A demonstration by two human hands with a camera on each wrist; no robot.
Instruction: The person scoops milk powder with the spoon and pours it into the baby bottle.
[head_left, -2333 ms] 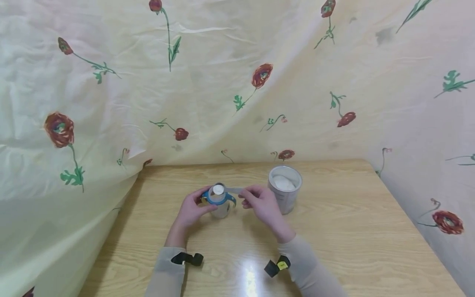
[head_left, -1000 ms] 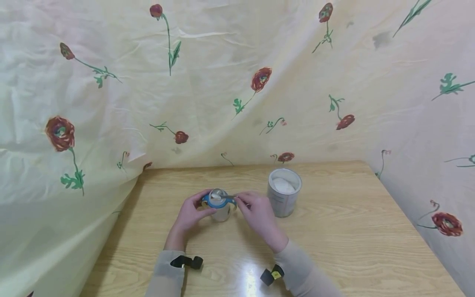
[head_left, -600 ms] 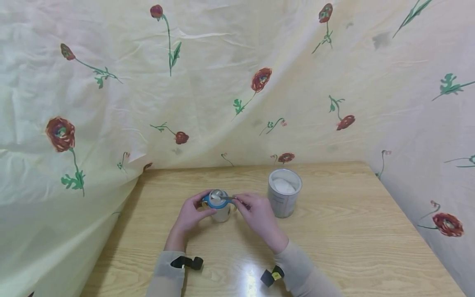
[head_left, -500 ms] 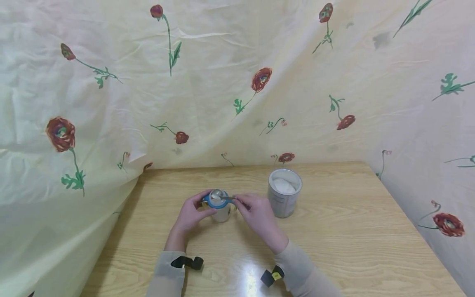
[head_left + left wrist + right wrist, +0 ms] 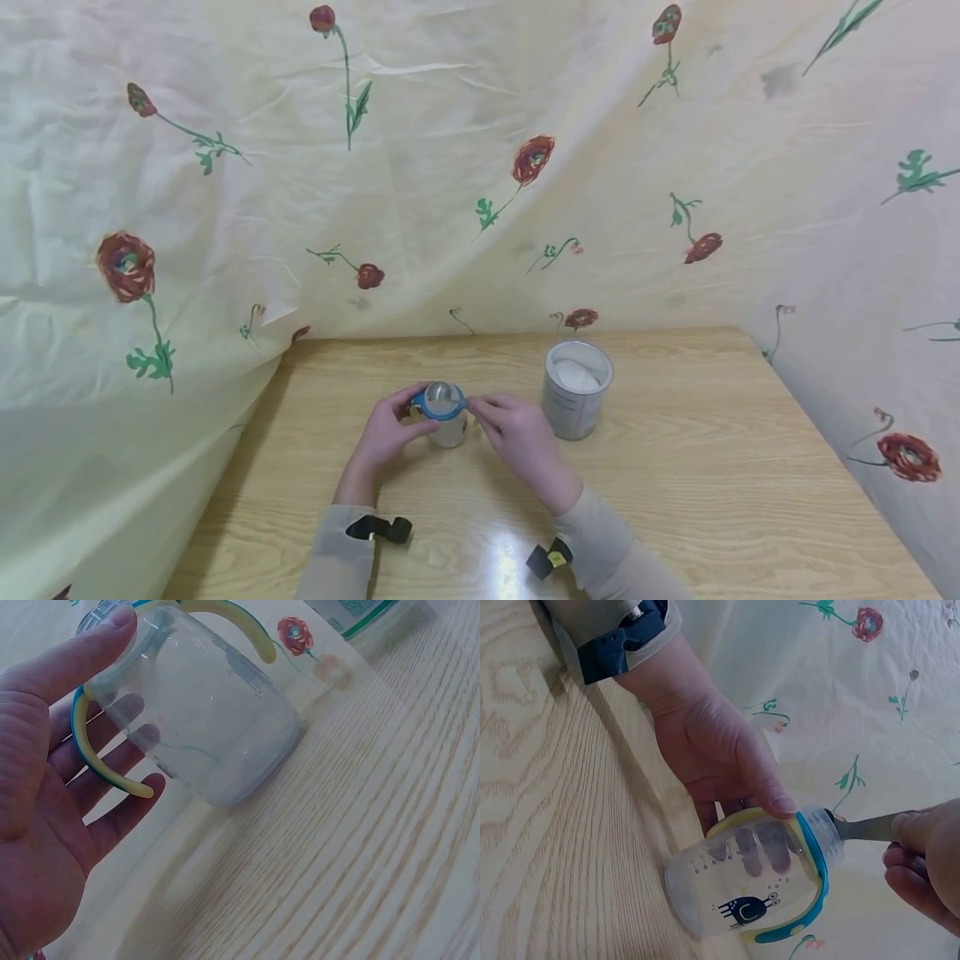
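Note:
A clear baby bottle (image 5: 450,432) with a blue and yellow two-handled collar (image 5: 817,855) stands upright on the table, its mouth uncovered. My left hand (image 5: 390,428) steadies it, thumb on the collar and fingers round the far side by one handle (image 5: 100,761). Between thumb and fingers my right hand (image 5: 521,435) pinches the flat grey handle of a scoop (image 5: 870,828). The scoop's bowl is tipped over at the bottle's mouth and looks see-through in the head view. Something whitish lies at the bottom of the bottle (image 5: 202,705).
An uncovered can (image 5: 572,410) of white powder (image 5: 576,377) stands just right of my right hand. A wooden table (image 5: 675,467) lies beneath everything. Flowered cloth (image 5: 450,167) hangs behind and along both sides.
The scoop, level and full of white powder at first, has been turned over into the bottle's mouth, and the white is gone from its bowl. The left hand keeps its hold.

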